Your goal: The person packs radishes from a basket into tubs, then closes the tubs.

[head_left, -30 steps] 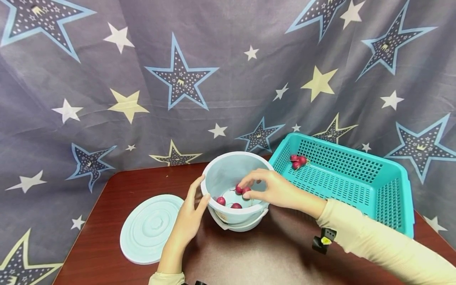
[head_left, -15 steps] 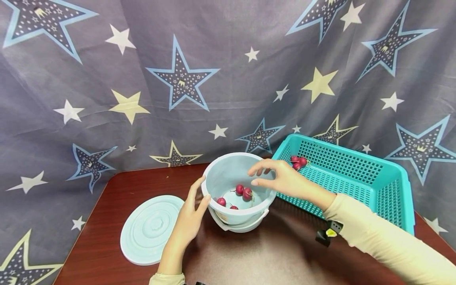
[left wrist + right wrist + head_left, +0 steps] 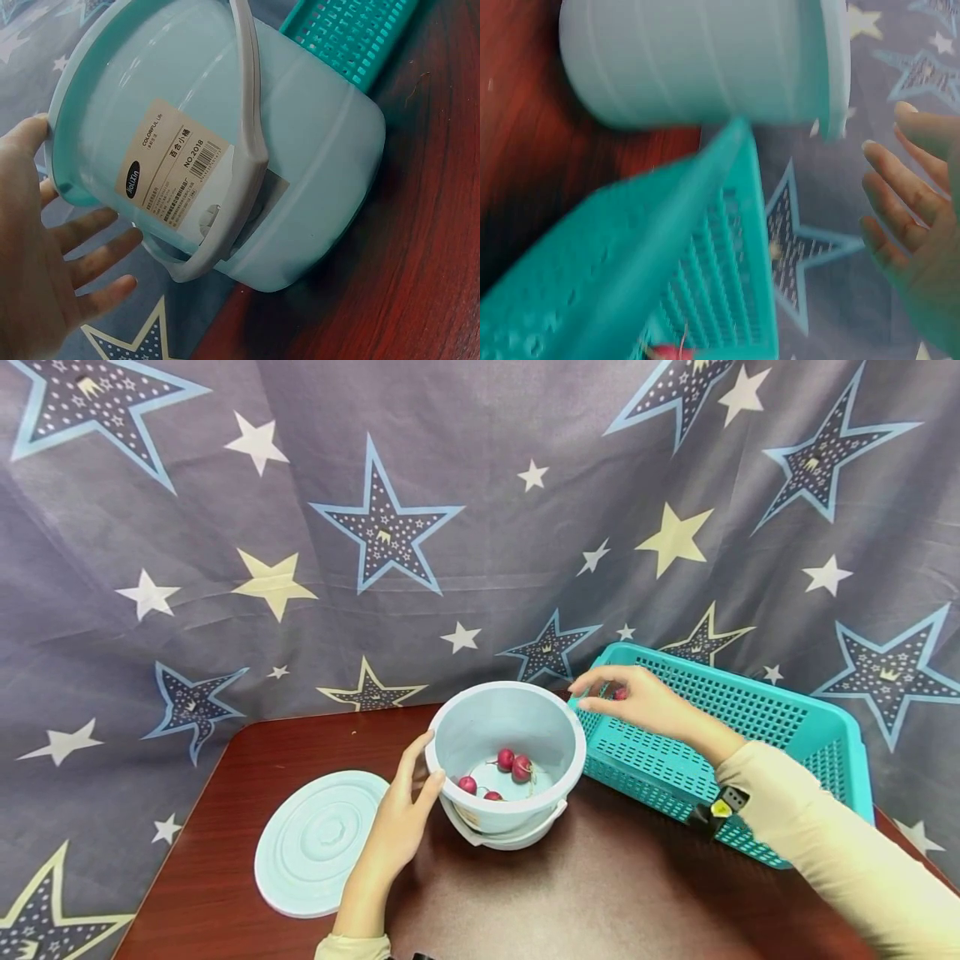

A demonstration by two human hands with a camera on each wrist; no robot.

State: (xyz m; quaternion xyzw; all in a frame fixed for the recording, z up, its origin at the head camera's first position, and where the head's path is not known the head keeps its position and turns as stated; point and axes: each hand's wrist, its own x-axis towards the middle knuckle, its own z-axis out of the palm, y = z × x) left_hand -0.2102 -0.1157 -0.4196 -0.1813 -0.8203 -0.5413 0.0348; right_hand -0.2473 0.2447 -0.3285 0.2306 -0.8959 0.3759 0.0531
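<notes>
The half-spread, empty right hand (image 3: 630, 697) has moved from the bucket (image 3: 495, 807) to above the basket (image 3: 810, 697), freed from the radishes (image 3: 521, 768) beside the left hand (image 3: 401, 818), spread against the bucket.

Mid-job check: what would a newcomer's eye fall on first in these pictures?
Probably the bright teal basket, right of centre in the head view, with the right hand over its left end. Next, likely the four red radishes inside the pale bucket near mid-picture, which the left hand touches at the rim.
</notes>
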